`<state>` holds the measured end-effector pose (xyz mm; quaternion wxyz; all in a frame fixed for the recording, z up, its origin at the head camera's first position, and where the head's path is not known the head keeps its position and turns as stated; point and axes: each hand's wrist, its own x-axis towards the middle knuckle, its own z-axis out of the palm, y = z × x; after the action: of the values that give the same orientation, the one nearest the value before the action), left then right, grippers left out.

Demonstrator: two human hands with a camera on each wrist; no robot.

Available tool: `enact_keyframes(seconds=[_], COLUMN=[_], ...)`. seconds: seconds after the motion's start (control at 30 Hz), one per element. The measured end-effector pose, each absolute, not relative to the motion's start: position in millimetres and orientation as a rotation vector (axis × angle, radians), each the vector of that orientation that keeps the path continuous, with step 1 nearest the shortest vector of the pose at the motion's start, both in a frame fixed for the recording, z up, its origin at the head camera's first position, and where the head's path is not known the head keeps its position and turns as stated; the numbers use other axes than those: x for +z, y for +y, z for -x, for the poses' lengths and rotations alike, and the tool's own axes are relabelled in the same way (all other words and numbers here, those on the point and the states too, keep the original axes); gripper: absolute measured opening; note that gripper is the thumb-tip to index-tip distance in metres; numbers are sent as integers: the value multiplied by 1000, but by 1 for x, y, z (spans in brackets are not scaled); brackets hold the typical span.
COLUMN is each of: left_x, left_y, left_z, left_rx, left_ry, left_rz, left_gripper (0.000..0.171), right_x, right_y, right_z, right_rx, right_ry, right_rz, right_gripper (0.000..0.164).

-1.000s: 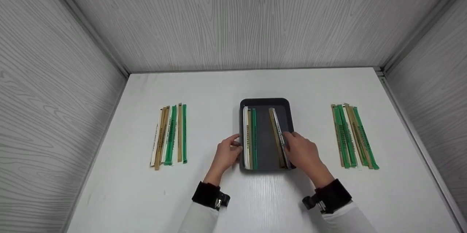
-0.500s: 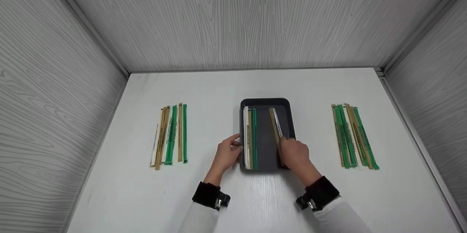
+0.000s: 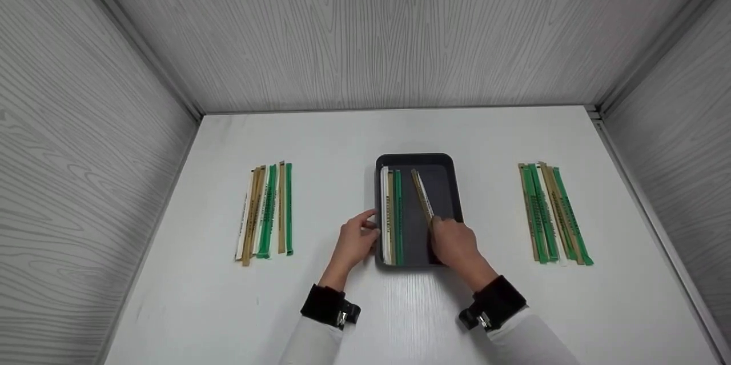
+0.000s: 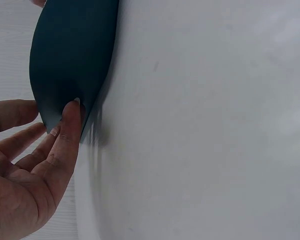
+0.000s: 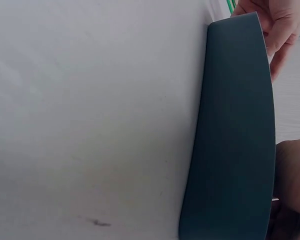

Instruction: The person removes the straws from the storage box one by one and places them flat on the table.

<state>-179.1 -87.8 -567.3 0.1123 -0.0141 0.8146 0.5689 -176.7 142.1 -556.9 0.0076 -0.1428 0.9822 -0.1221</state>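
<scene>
A dark rectangular tray (image 3: 414, 158) stands mid-table. Inside, along its left wall, lie a white wrapped straw (image 3: 385, 213), a brown one (image 3: 391, 219) and a green one (image 3: 398, 216). My right hand (image 3: 456, 242) grips the near part of a brown wrapped straw and a white wrapped straw (image 3: 422, 189) together, inside the tray and slightly tilted. My left hand (image 3: 354, 242) holds the tray's left edge; in the left wrist view its fingertips (image 4: 70, 117) meet the outer wall. In the right wrist view the tray's wall hides most of my right hand (image 5: 294, 175).
On the table to the left lies a row of white, brown and green wrapped straws (image 3: 265, 216). A similar bunch of wrapped straws (image 3: 548, 213) lies to the right. Grey wood-grain panels (image 3: 371, 33) enclose the back and both sides of the white table (image 3: 365, 136).
My right hand has moved left from the tray's right wall, bringing the brown and white wrapped straws with it toward the green one. The left hand and the tray stay in place.
</scene>
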Motion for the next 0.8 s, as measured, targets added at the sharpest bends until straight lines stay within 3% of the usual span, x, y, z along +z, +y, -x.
enact_keyframes(seconds=[0.37,0.6,0.8], left_x=[-567,-567,-568], left_y=[-88,-88,-88], left_z=[181,181,181], left_rx=[1638,1627,1620], left_ry=[2384,2402,2406], left_rz=[67,56,44], left_gripper=[50,49,49], right_x=[-549,-532,-523], right_y=[149,170,201], right_z=[178,178,178], right_rx=[-593,-763,-833], right_ry=[2990,3063,3099], right_rz=[300,265,184], right_gripper=[12,34,35])
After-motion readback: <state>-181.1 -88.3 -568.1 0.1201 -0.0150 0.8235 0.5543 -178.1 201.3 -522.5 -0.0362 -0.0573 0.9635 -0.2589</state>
